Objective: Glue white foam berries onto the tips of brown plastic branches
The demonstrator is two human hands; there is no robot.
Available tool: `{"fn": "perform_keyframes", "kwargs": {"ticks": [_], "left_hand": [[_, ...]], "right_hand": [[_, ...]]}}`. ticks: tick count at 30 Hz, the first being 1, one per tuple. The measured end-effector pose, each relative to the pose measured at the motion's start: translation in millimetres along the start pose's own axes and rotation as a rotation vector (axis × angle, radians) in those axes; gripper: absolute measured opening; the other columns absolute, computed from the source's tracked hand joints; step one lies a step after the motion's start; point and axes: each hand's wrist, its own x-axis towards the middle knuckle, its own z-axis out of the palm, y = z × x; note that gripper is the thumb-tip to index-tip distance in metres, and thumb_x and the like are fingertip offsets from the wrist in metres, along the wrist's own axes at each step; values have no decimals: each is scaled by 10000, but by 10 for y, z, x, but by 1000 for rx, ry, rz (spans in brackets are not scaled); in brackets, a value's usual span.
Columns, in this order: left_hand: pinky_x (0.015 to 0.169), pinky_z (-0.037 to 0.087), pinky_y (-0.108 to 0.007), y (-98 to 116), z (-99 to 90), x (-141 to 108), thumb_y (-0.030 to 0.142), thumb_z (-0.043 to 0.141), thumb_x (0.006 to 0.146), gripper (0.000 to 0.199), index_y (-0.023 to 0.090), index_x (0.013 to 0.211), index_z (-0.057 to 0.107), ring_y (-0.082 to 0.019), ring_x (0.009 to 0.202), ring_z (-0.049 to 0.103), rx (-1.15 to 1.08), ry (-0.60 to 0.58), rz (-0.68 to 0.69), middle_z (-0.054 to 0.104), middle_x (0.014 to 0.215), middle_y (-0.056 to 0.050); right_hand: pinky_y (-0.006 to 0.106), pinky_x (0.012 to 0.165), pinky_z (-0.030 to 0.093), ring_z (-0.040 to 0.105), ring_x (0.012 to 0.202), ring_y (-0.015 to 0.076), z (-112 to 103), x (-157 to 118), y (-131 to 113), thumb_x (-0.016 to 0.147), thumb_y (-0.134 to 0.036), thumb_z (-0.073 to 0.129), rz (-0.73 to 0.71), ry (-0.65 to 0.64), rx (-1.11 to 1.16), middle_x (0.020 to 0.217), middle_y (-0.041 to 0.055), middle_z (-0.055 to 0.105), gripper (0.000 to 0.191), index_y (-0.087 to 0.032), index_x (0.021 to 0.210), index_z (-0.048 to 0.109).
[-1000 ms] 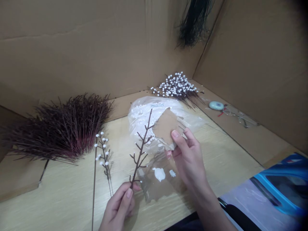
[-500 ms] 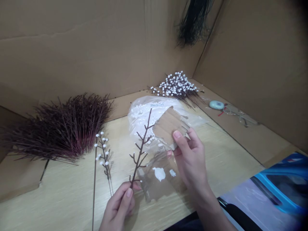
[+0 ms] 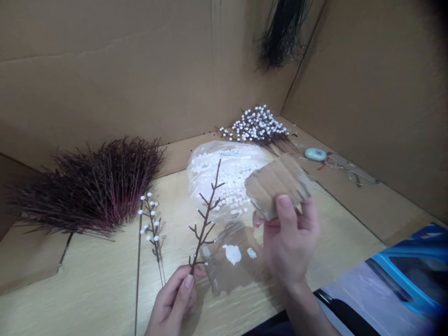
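Observation:
My left hand (image 3: 175, 301) pinches the base of a bare dark brown twig (image 3: 206, 217) that stands nearly upright over the wooden table (image 3: 91, 284). My right hand (image 3: 292, 235) holds a torn piece of brown cardboard (image 3: 276, 184) lifted above the table, thumb on its near edge. Behind both lies a clear plastic bag of small white beads (image 3: 227, 175). Under my hands a clear film (image 3: 233, 261) carries two blobs of white glue (image 3: 233, 253).
A twig with white beads (image 3: 151, 226) lies left of my left hand. A heap of dark red twigs (image 3: 91, 186) sits at the left, a pile of beaded twigs (image 3: 257, 127) at the back. Cardboard walls (image 3: 105, 70) enclose the table. A small teal object (image 3: 315, 154) lies at the right.
My right hand has lifted the cardboard piece and carried it to the right, off the bead bag. My left hand and its twig have stayed in place.

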Motion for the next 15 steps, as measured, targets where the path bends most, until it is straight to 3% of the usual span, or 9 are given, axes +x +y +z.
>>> {"fn": "perform_keyframes", "kwargs": {"ticks": [3,6,10,15], "left_hand": [[541,241,-246,4,7,-3,721,716,757,602,149,946,712,-107,554,292,12,12,-16,318,596,75],[550,280,-246,28,25,-11,730,708,755,607,152,937,732,-116,564,328,46,36,7,361,598,62],[547,318,-240,86,63,-30,731,717,741,584,170,898,759,-125,572,357,98,79,34,407,593,50],[538,338,-229,127,88,-46,737,717,734,582,176,882,763,-123,571,373,109,87,38,436,598,45]], "right_hand": [[247,418,528,580,505,101,18,-89,-3,883,-256,726,-265,70,-35,748,-46,609,98,-242,925,638],[271,415,559,629,538,128,27,-172,38,845,-157,748,-410,14,-79,794,-26,671,167,-252,960,673],[267,425,586,661,562,130,22,-203,92,822,-48,725,-468,-39,-103,828,-25,710,282,-255,1012,695],[248,414,577,671,551,124,8,-177,105,814,-31,719,-471,-65,-152,846,-30,726,313,-249,1035,690]]}}
